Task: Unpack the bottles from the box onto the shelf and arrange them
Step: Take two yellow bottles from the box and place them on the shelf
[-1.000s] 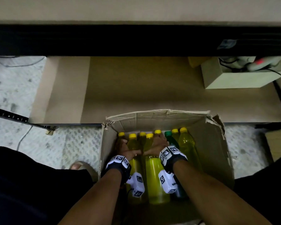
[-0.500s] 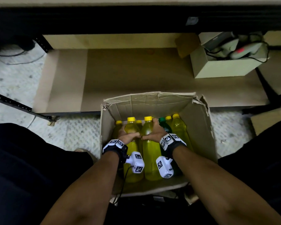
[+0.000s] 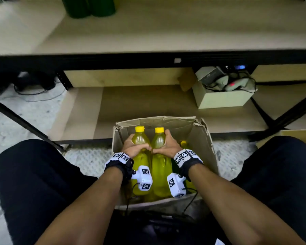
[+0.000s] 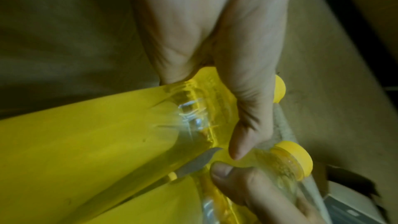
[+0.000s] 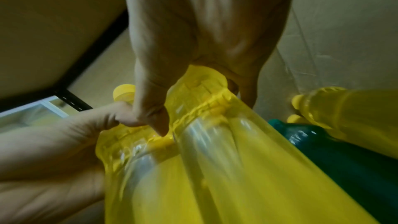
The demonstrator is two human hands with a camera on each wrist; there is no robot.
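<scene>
I see my left hand clenched round the shoulder of the left bottle, and my right hand round the right bottle. Both bottles are clear plastic, yellow liquid, yellow screw caps, side by side and touching, raised partly above the cardboard box. One green bottle lies in the box. The shelf spans beyond.

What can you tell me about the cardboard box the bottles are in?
The cardboard box is plain brown, open-topped and worn, its far right corner torn and ragged. It stands on the pale floor between the person's knees, right in front of the low shelf. Yellow-capped bottles remain inside, while both hands lift two of them from it.
</scene>
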